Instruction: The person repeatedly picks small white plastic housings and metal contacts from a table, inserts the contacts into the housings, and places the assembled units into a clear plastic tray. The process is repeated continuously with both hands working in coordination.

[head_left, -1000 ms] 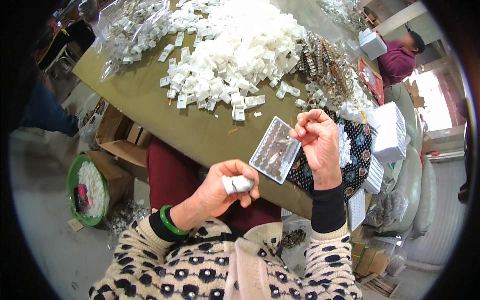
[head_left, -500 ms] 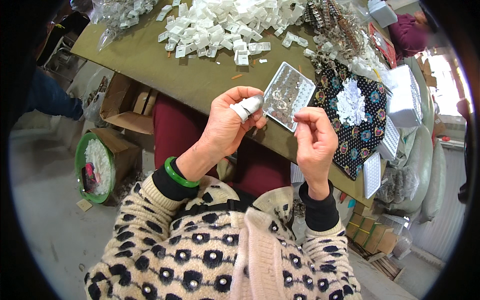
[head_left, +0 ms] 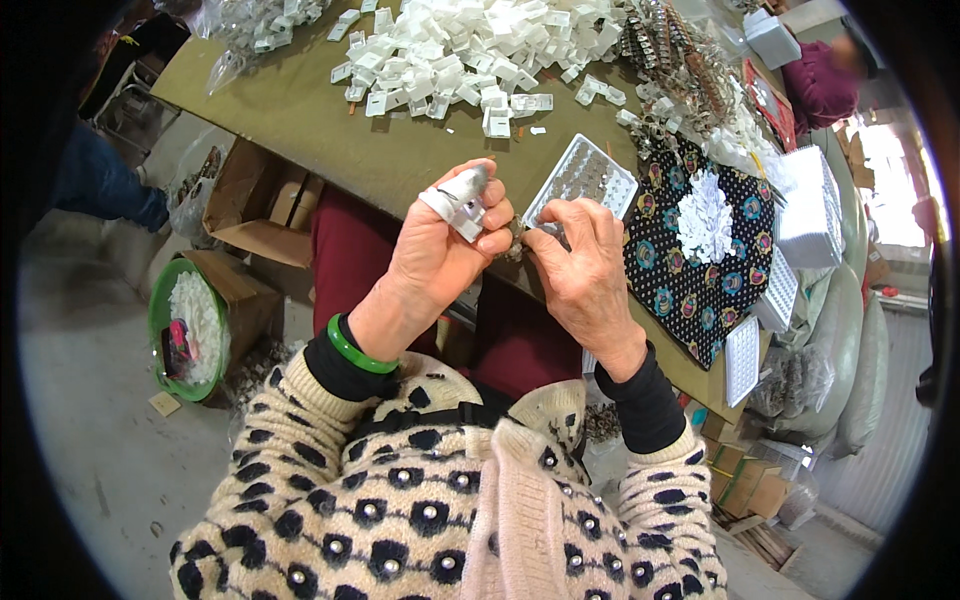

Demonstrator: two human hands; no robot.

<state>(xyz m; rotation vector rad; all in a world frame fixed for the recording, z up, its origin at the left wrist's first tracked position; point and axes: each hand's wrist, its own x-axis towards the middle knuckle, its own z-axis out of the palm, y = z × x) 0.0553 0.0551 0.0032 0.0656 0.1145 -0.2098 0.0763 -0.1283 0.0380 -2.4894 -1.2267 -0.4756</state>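
My left hand (head_left: 425, 235) is closed, with a worn white wrap (head_left: 458, 190) on its thumb. Under that thumb it grips a small white plastic piece (head_left: 466, 221). Just beside its fingertips is a small brownish metallic bit (head_left: 516, 238), too small to name. My right hand (head_left: 585, 270) has its thumb and forefinger pinched together at that bit; what they hold is hidden. Behind the right hand, a shallow white tray (head_left: 624, 196) of small metallic parts lies at the table edge, partly covered by the fingers.
A heap of white plastic pieces (head_left: 455, 55) covers the far table (head_left: 290, 110). Metal strips (head_left: 675, 50) are piled at far right. White pieces (head_left: 705, 220) lie on a patterned black cloth (head_left: 665, 270). Stacked white trays (head_left: 808, 215) stand at right. A green tub (head_left: 160, 300) is on the floor.
My right hand has moved left from the tray's near right corner to the left hand's fingertips. The left hand has turned, bringing the white plastic piece into clearer view.
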